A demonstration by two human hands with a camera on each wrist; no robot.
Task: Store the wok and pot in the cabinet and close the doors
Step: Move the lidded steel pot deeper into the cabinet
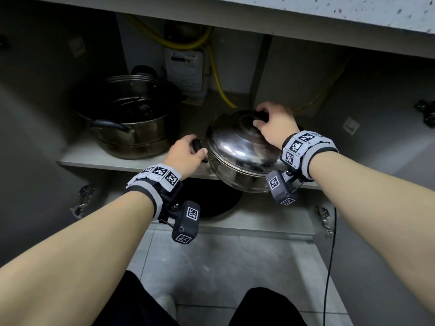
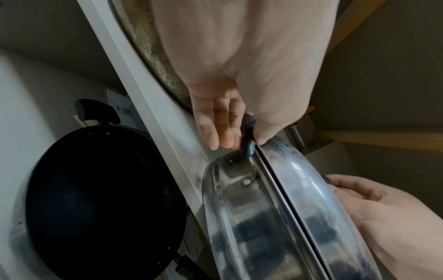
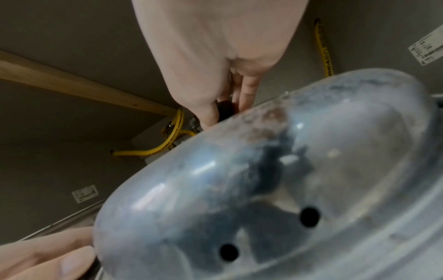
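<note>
A steel pot (image 1: 235, 177) with a domed lid (image 1: 237, 142) sits on the cabinet shelf (image 1: 98, 158), its near side overhanging the shelf's front edge. My left hand (image 1: 188, 151) grips the pot's black side handle (image 1: 196, 144). My right hand (image 1: 270, 123) holds the black lid knob (image 1: 262, 115) from above. In the left wrist view my fingers (image 2: 223, 121) curl round the handle (image 2: 249, 132). The black wok (image 2: 103, 204) lies on the cabinet floor under the shelf, and the head view shows it dark and half hidden (image 1: 216, 198). In the right wrist view the lid (image 3: 263, 180) fills the frame below the knob (image 3: 225, 109).
A large steel steamer pot (image 1: 131, 118) stands on the shelf's left half. A gas meter (image 1: 184, 69) and a yellow hose (image 1: 219, 83) are at the back. Both doors stand open, left (image 1: 35, 137) and right (image 1: 388, 114). A black cable (image 1: 329, 255) hangs at the right.
</note>
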